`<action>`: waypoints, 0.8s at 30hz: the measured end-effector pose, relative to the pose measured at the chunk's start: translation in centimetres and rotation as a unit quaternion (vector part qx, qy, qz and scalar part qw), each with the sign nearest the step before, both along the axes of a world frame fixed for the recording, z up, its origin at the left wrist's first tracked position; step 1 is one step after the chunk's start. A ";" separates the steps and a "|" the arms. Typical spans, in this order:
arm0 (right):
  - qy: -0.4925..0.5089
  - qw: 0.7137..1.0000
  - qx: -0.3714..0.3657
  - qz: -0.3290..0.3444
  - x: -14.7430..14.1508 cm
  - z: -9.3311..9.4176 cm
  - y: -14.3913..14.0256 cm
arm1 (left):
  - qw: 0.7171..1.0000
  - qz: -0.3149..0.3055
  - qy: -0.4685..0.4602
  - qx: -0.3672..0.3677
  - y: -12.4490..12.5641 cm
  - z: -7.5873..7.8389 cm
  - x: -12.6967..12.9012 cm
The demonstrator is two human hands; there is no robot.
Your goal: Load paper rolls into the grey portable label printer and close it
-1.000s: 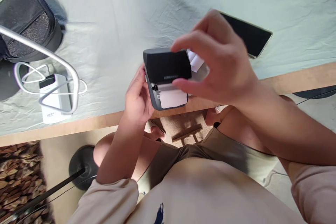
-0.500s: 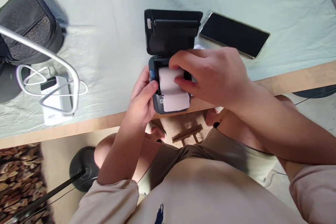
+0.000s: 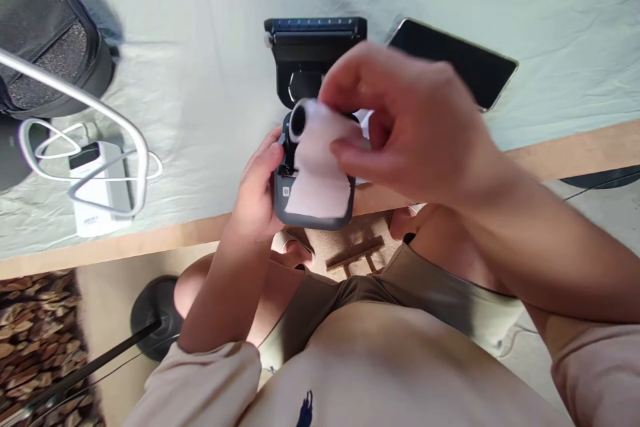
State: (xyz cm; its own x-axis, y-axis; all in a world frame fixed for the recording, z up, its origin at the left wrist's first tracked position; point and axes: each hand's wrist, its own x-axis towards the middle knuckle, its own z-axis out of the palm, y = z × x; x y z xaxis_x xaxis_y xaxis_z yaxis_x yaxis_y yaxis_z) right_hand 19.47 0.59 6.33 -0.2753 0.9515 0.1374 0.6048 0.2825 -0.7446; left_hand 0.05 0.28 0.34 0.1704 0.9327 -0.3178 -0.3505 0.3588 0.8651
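My left hand (image 3: 260, 193) grips the left side of a small dark thermal printer (image 3: 320, 219), thumb along its edge. The printer's lid (image 3: 315, 57) stands swung open away from me. Between the thumb and fingers of my right hand (image 3: 405, 127) is a white paper roll (image 3: 320, 133), tilted and partly lifted from the printer's compartment. Its dark hollow core shows at the left end. The loose end of the paper hangs over the printer's front. My right hand hides the roll's right end.
A smartphone (image 3: 455, 60) lies behind my right hand. At left on the pale cloth (image 3: 190, 93) are a black zip case (image 3: 55, 47) and a white power bank (image 3: 100, 193) with a looped white cable (image 3: 135, 127). The table's wooden edge (image 3: 180, 237) runs below my wrists.
My right hand has lifted the paper roll, which sat down inside the printer before. The printer has tipped and shifted slightly left and towards me, the lid tilting with it.
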 end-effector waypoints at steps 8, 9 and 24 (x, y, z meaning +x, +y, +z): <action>0.294 0.936 -0.115 -0.155 3.2 -1.2 4.4 | 0.995 0.085 -0.046 -0.005 0.9 -0.5 -0.3; 0.286 0.940 -0.110 -0.153 3.3 -1.6 4.7 | 0.996 0.080 -0.050 0.002 0.8 -0.5 -0.2; -0.126 0.975 0.004 -0.180 3.6 -3.1 5.1 | 0.997 0.050 -0.052 0.033 0.6 -1.0 -0.2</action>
State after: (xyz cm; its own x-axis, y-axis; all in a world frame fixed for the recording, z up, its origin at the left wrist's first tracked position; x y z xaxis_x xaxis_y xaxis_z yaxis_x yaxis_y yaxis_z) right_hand 23.11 5.70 3.25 0.0514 0.9918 0.1174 0.8293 0.0231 -0.5583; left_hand -0.15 0.85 -0.62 0.1048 0.9652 -0.2396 -0.4712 0.2603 0.8427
